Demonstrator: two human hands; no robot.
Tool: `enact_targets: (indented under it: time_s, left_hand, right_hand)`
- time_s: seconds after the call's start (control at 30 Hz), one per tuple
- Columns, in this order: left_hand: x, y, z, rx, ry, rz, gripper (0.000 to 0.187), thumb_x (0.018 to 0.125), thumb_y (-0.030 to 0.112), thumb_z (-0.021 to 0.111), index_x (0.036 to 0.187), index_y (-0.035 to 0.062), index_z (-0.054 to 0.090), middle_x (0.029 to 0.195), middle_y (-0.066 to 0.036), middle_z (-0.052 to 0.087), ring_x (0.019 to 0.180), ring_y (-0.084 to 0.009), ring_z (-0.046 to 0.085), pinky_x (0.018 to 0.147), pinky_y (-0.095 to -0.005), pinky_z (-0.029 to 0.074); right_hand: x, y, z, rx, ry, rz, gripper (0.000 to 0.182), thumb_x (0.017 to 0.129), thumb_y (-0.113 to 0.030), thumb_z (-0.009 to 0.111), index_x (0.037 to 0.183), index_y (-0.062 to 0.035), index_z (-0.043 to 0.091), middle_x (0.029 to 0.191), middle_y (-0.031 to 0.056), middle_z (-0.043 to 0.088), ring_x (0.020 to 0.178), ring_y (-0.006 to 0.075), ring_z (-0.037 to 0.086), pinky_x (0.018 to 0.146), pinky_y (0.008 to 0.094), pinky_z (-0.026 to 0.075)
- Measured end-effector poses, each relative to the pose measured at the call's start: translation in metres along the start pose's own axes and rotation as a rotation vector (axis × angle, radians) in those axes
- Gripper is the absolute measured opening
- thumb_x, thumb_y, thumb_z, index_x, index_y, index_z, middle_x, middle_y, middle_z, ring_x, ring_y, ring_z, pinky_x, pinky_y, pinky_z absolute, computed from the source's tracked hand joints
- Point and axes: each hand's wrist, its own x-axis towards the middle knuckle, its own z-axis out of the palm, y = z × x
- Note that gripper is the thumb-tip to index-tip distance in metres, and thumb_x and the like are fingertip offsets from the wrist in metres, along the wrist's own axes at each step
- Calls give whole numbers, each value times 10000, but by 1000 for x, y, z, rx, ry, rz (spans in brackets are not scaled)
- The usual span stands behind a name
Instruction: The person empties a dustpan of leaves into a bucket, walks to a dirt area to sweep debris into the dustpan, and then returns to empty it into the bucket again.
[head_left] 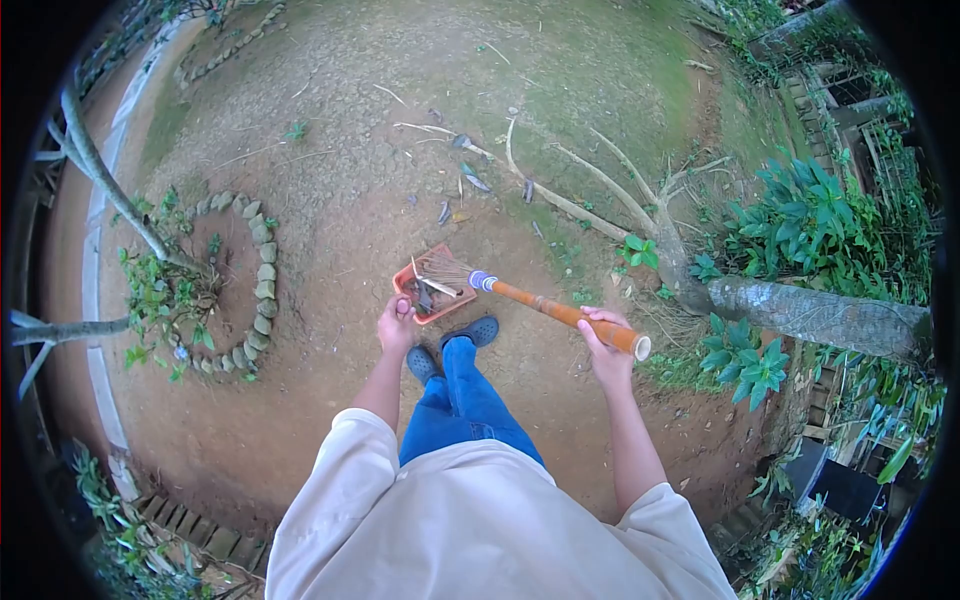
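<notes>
I see L hand [396,322] curled at the L edge of a red-orange pan [450,307] by the shoes [480,332] — can't tell if pinching. Dark & pale debris [424,298] inside; broom [530,299] w/ bristles over it, purple-white binding, orange-brown hdl — R hand [607,336] wrapped round that.

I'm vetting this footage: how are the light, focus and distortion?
In the head view, soft, fairly even daylight, with no hard shadows or strong glare; in the head view, wide-angle distortion, bowing the pale strip at left inside black corners; in the head view, broom and dustpan with readable outlines, no obvious motion blur.
</notes>
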Motion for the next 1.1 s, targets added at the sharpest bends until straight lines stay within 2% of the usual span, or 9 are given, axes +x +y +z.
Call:
enact_targets:
  time_s: [0.17,0.5,0.6,0.7,0.73,0.8,0.9,1.0,1.1]
  left_hand:
    - [-4,-15,-8,-43,32,5,318,836,69,729,1139,126,653,1005,-90,715,956,-202,688,853,-338,526]
    - [-16,-4,-30,11,85,-69,316,845,94,745,1147,109,655,998,-66,721,924,-154,688,824,-311,535]
    - [-17,-2,-33,-55,105,-82,314,843,83,738,1143,124,653,964,-70,711,893,-162,675,818,-316,526]
    - [-14,-1,-41,-72,92,-61,309,848,82,735,1143,125,654,947,-62,708,877,-155,670,808,-308,525]
    - [-14,0,-42,-70,97,-54,308,848,80,734,1143,125,654,942,-60,708,875,-155,670,806,-308,525]
    - [-12,0,-46,-63,121,-45,307,850,77,731,1143,124,654,934,-56,708,870,-157,671,802,-308,526]
    - [-6,6,-54,-100,111,-34,301,854,85,730,1143,122,654,930,-59,708,869,-164,674,804,-317,528]
    - [7,12,-59,1,134,-48,293,860,94,726,1142,119,653,939,-68,712,872,-173,680,808,-324,530]
    - [23,16,-59,2,176,-21,301,861,115,737,1147,109,644,988,-64,721,851,-144,673,785,-306,534]
  right_hand:
    - [-10,-22,-8,-70,31,-50,214,827,96,705,966,-29,601,1066,119,647,1072,242,647,982,387,508]
    - [-9,-35,-3,-189,93,-72,196,820,87,711,948,-30,620,1083,120,652,1085,225,634,990,370,494]
    - [-8,-38,3,-169,162,-87,199,780,74,752,914,-29,647,1018,122,686,1015,228,672,924,372,525]
    - [-8,-36,3,-194,123,-90,190,829,76,712,959,-29,622,1078,121,657,1084,227,634,1000,377,487]
    - [-7,-36,3,-193,148,-108,191,815,70,727,947,-28,630,1061,121,666,1059,227,646,973,373,499]
    - [-1,-35,9,-184,186,-146,195,788,59,757,924,-25,646,1028,123,684,1009,228,670,921,363,522]
    - [9,-31,16,-146,205,-167,190,793,51,757,926,-24,643,1030,121,684,1009,228,667,922,365,521]
    - [27,-27,27,-148,217,-155,185,796,48,755,924,-27,645,1035,122,683,1012,225,665,923,362,518]
    - [52,-24,37,-210,144,-159,184,829,44,735,960,-32,631,1070,124,675,1066,227,643,973,365,491]
